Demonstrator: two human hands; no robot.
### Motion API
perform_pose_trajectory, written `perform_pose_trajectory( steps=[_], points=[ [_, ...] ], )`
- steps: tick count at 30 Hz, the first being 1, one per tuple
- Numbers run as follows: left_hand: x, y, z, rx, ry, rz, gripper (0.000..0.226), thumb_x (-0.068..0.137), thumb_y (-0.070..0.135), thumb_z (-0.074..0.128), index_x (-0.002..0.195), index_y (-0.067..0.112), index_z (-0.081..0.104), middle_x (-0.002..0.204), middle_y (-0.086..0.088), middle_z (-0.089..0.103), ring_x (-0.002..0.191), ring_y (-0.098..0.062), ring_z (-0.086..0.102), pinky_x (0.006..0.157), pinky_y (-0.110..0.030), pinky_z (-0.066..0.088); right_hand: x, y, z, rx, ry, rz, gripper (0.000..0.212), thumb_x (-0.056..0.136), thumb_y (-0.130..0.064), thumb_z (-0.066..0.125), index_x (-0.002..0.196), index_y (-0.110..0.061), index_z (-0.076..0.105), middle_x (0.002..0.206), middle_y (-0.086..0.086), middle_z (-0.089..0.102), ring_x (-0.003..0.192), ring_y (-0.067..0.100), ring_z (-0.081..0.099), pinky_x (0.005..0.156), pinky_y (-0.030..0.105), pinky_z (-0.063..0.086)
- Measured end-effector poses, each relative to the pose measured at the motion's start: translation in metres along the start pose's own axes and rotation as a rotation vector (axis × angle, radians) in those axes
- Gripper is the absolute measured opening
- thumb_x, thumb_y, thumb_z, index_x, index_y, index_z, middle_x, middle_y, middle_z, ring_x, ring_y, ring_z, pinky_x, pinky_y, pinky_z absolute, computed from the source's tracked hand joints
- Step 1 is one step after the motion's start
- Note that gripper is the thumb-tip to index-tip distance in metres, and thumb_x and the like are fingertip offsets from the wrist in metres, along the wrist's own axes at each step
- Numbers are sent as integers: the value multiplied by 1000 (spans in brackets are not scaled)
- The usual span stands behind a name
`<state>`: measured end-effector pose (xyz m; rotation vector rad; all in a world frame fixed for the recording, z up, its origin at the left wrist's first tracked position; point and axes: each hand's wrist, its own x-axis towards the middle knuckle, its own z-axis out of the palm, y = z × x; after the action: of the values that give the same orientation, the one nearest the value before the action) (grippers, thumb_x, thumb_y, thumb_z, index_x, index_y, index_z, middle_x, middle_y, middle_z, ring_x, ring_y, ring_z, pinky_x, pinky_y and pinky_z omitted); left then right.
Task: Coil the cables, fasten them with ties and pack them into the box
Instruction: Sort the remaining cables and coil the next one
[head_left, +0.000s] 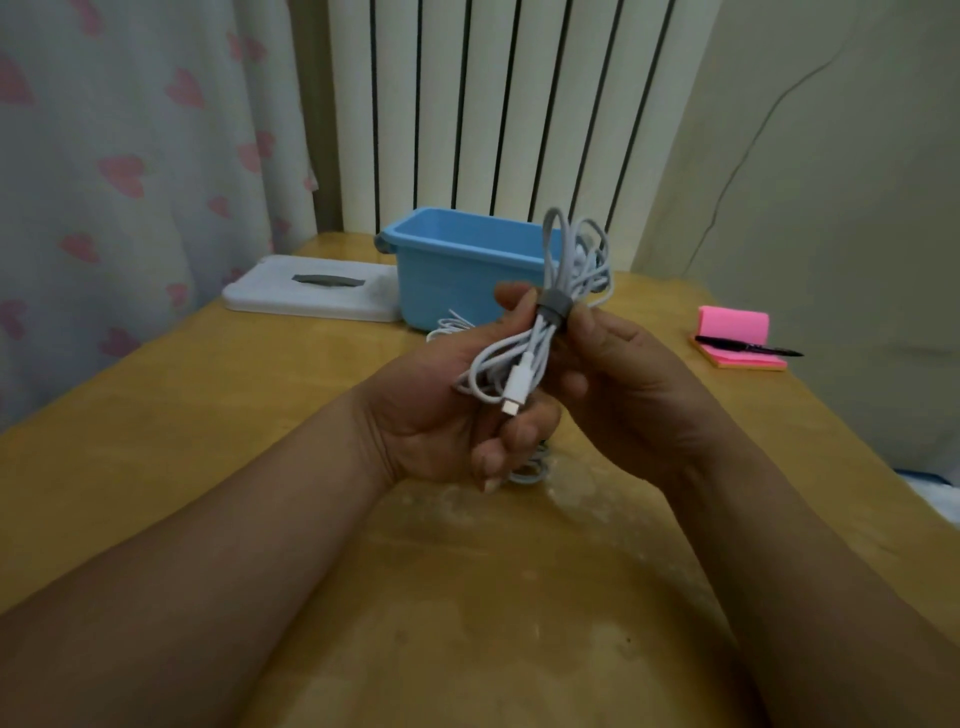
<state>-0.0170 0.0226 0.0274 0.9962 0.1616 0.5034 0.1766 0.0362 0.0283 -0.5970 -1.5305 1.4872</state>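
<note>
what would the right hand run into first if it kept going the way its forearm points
Most likely the left hand, gripping the same white cable bundle right across from the right hand. Behind them stands the blue box, but depth is unclear.

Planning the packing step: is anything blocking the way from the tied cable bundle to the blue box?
Nothing visible does. The blue box stands open just behind the cable bundle; its lid lies to its left. A loose white cable lies flat in front of the box.
</note>
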Motion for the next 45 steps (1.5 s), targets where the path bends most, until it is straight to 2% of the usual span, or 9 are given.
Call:
perform_pose_trajectory(
  steps=[4,8,18,22,24,31,36,41,45],
  points=[
    [4,2,7,237,243,-61,81,102,73,31,113,0,63,74,-20,71,52,-25,70,50,-28,58,1,0,8,212,33,-56,44,100,-28,54,130,1,67,95,4,75,77,14,71,80,26,55],
    [12,3,16,599,709,181,73,104,70,38,111,7,74,95,-19,79,83,-36,78,75,-44,65,7,-2,6,237,212,-118,32,97,-25,61,113,1,67,91,11,74,81,20,71,72,28,58],
    [13,-4,12,976,910,291,52,109,58,46,110,13,73,95,-5,81,83,-18,78,84,-45,66,6,7,4,26,350,-135,43,100,-36,60,129,-5,65,111,12,76,105,24,73,85,34,59],
    [-12,15,-3,887,1230,556,33,111,50,48,110,21,66,100,1,76,89,-19,75,85,-49,65,0,-11,8,-480,495,-88,30,109,-43,50,111,-21,71,97,2,75,88,12,72,75,30,56],
    [-26,29,-6,783,1335,656,25,112,41,49,117,21,63,102,-1,74,91,-22,73,81,-46,65,-7,-21,24,-871,336,-32,24,109,-43,49,111,-27,67,95,-5,71,82,6,68,70,29,57],
    [-51,12,11,1391,1071,494,31,107,31,56,138,29,56,133,8,59,120,-4,55,99,-24,49,-25,21,77,-1761,-93,-134,28,92,-54,63,108,-32,67,111,-5,62,105,22,56,87,41,46],
    [-74,-13,-1,1961,605,-245,92,96,68,55,170,37,13,178,12,6,163,-7,-3,134,-45,-3,-23,-3,61,-1407,-71,33,31,92,-47,59,112,-31,76,108,-9,66,99,9,59,86,34,53],
    [-63,1,-20,2151,663,-244,122,82,92,53,169,34,-10,178,8,-16,161,-14,-24,132,-51,-12,26,-35,32,-1289,246,24,21,105,-24,58,119,-21,74,112,-9,65,103,9,61,87,31,56],
    [-41,24,-23,2181,574,-372,136,76,91,63,169,30,-15,177,5,-22,160,-17,-29,130,-56,-14,81,-8,15,-1477,128,216,33,102,-30,46,101,-14,75,103,6,72,94,24,68,85,47,59]
  ],
)
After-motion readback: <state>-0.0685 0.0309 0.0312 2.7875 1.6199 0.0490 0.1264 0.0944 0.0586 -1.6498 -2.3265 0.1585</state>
